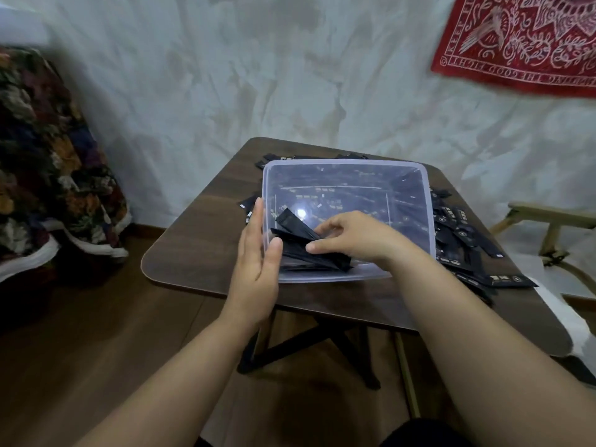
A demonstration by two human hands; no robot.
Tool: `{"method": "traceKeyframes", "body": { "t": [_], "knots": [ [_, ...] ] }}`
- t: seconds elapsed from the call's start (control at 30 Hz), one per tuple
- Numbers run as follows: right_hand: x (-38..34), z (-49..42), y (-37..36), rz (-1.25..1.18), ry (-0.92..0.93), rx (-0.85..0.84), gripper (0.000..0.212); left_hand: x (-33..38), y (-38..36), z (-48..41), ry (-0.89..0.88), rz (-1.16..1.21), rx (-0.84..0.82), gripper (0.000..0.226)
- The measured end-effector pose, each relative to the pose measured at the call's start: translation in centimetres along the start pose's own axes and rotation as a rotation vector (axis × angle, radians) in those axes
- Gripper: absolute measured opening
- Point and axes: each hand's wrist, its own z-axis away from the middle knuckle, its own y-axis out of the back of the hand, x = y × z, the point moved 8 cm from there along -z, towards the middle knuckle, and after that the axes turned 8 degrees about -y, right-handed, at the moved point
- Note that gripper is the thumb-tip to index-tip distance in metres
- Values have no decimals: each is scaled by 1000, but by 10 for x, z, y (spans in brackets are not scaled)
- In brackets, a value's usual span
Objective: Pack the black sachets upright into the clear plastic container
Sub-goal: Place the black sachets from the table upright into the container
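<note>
A clear plastic container [416, 175] stands on a small dark wooden table [200, 246]. Inside its near left corner lies a small bundle of black sachets [300, 233], leaning at a slant. My right hand [351, 237] reaches into the container and its fingertips rest on top of that bundle. My left hand [258, 253] lies flat against the container's outer left wall, fingers straight, thumb hooked over the rim. Many loose black sachets [464, 240] are heaped on the table to the right of the container, and more show behind it and at its left.
A wooden chair frame [554, 221] stands right of the table. A patterned cloth pile [48, 162] sits at the left by the wall. A red printed cloth [522, 40] hangs on the white wall. The table's near edge is close to my forearms.
</note>
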Motion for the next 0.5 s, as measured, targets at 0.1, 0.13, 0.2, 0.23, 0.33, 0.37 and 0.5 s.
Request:
{"method": "traceKeyframes", "body": {
  "t": [0.1, 0.13, 0.2, 0.23, 0.33, 0.37, 0.5],
  "knots": [
    [-2, -2, 4, -2, 38, 20, 35, 0, 1, 0, -15, -11, -9, 49],
    [-4, -3, 7, 14, 63, 54, 33, 0, 1, 1, -20, -13, -8, 49],
    [-6, -6, 13, 89, 110, 150, 28, 0, 1, 2, -36, 0, -8, 48],
    [-7, -7, 15, 131, 126, 182, 27, 0, 1, 3, -44, 2, -5, 48],
    [-12, -4, 8, 223, 168, 146, 35, -3, 1, 2, -50, -19, -5, 48],
    [-13, -2, 2, 245, 175, 102, 39, -4, 1, 2, -50, -18, -4, 48],
    [-13, 1, -16, 424, 208, -27, 46, 0, 1, 2, -92, -23, 5, 47]
  ]
}}
